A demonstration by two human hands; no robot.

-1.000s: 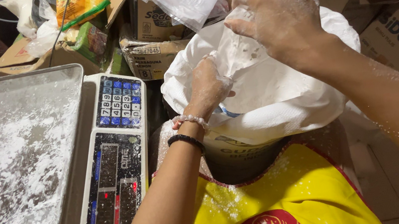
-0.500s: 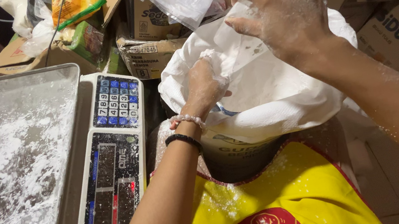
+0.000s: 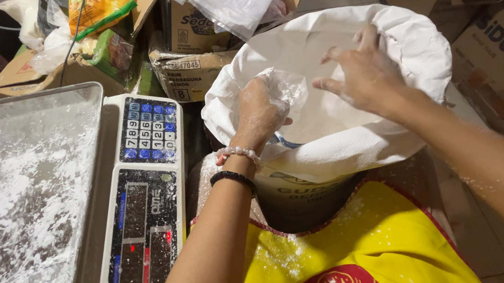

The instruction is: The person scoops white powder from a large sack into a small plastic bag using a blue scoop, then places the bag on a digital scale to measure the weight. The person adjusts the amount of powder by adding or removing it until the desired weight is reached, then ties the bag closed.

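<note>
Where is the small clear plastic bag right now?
Head view: small clear plastic bag gripped in the left hand, over the open white sack, centre frame.

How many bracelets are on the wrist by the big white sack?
2, both on the left wrist: a pale beaded bracelet nearest the left hand, and a black band just below it. The right wrist shows none, though its underside is hidden.

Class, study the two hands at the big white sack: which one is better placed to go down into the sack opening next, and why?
Probably the right hand: it hovers open, fingers spread, over the white sack mouth. The left hand is closed on a small clear plastic bag at the sack's rim, so it looks occupied.
</note>
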